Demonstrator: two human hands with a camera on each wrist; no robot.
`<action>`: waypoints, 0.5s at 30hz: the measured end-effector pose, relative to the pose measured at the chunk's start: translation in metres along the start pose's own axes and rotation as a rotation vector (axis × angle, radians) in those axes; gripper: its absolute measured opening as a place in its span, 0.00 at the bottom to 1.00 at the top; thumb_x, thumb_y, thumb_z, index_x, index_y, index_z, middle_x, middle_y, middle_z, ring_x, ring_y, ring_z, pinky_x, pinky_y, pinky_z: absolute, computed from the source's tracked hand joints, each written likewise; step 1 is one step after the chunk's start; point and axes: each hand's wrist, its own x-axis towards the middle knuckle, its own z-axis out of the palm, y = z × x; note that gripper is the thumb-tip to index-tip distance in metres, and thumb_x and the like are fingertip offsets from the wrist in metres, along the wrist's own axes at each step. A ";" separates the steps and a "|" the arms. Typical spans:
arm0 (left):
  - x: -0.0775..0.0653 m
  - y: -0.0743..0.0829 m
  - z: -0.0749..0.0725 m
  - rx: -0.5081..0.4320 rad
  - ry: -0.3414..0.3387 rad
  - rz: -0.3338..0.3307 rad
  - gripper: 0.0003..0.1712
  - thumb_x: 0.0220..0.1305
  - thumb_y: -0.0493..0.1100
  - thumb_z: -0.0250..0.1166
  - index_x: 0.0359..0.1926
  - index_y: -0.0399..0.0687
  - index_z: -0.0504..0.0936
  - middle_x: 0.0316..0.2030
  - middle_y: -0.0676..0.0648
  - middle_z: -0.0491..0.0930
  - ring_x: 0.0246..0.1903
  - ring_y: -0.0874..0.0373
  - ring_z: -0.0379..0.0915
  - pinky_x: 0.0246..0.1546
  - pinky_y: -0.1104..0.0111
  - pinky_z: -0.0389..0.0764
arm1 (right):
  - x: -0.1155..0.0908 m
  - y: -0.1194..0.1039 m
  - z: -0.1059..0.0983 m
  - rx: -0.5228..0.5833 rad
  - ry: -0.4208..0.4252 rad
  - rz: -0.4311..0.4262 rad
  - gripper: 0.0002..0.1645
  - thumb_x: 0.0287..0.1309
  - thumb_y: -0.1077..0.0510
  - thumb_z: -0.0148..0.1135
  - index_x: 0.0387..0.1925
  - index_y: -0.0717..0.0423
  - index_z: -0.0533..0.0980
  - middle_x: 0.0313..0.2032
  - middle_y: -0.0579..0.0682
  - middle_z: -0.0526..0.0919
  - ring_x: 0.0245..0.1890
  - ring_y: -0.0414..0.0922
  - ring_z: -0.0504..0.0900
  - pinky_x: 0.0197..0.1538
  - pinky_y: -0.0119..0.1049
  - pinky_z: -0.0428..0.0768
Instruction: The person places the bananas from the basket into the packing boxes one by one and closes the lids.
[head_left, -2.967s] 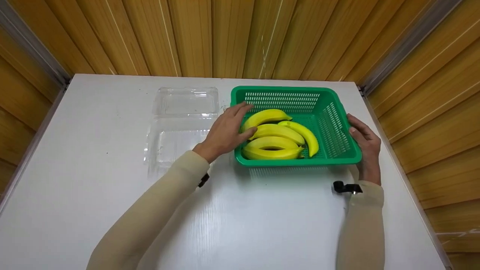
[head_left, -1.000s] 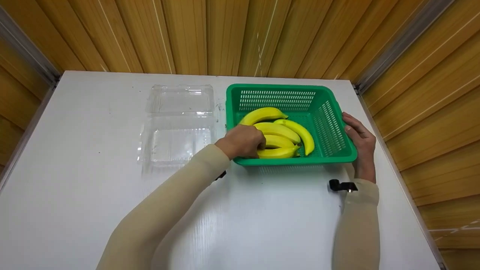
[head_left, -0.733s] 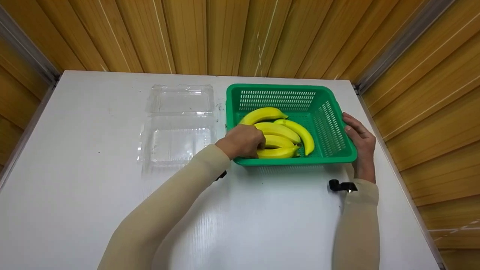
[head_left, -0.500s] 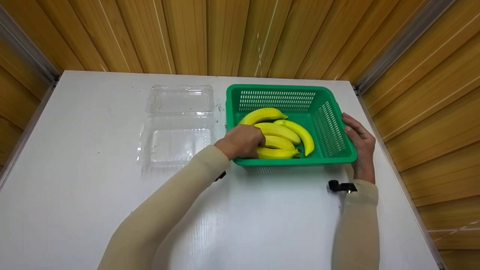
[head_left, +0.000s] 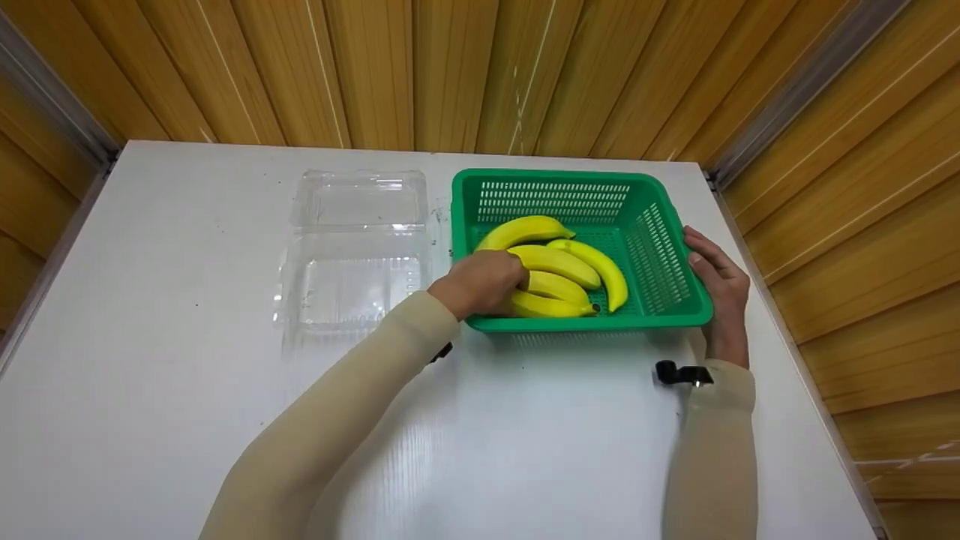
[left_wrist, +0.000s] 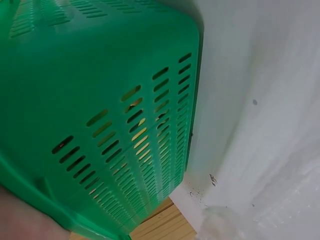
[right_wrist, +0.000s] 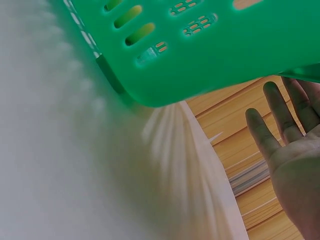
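Note:
In the head view, several yellow bananas lie in a green slotted basket (head_left: 589, 322). My left hand (head_left: 484, 281) reaches over its left rim, fingers curled down around the left end of the front banana (head_left: 551, 306); the fingertips are hidden. Just behind lie two more bananas, with a curved banana (head_left: 611, 277) to their right and another banana (head_left: 525, 229) at the back. At the basket's right rim rests my right hand (head_left: 726, 289); the right wrist view shows its fingers (right_wrist: 282, 117) nearly straight beneath the rim. Basket wall (left_wrist: 100, 75) fills much of the left wrist view.
An open clear plastic clamshell box (head_left: 360, 292) lies left of the basket on the white table (head_left: 150, 337), its lid (head_left: 360, 199) folded toward the back. Wood-patterned panels (head_left: 457, 75) stand behind the table and along both sides.
Since three seconds ago, my left hand has moved from the basket's left rim down onto the front bananas and curled its fingers. The front banana has turned slightly. My right hand stays at the rim.

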 end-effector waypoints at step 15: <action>-0.002 -0.008 -0.012 -0.290 0.086 0.059 0.27 0.64 0.40 0.77 0.63 0.39 0.86 0.57 0.45 0.86 0.53 0.53 0.78 0.64 0.66 0.77 | 0.001 0.000 -0.002 0.009 0.012 0.016 0.23 0.71 0.62 0.69 0.62 0.70 0.80 0.67 0.55 0.81 0.74 0.50 0.70 0.69 0.33 0.74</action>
